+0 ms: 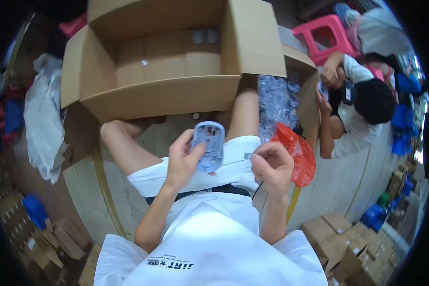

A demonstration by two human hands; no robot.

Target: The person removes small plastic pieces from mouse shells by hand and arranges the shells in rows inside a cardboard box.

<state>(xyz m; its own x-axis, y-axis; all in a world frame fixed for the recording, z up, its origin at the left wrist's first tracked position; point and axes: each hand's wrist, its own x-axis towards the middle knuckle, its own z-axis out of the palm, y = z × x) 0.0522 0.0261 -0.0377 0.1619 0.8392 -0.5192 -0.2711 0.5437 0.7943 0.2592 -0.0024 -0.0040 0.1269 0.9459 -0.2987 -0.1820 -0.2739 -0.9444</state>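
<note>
My left hand (180, 164) grips a pale blue, rounded plastic housing (209, 155) over my lap, thumb on its face. Its inner side faces me, with moulded ribs and small darker parts too fine to name. To the right, apart from the housing, my right hand (273, 167) pinches a small grey rectangular piece (248, 156) between thumb and fingertips. What exactly this piece is does not show.
A large open cardboard box (162, 97) stands before my knees, with two round greyish items in its far corner. Right of it, another carton (311, 107) holds many clear-wrapped parts beside a red plastic bag (298, 157). A co-worker (362, 107) sits further right, near a pink stool (326, 35).
</note>
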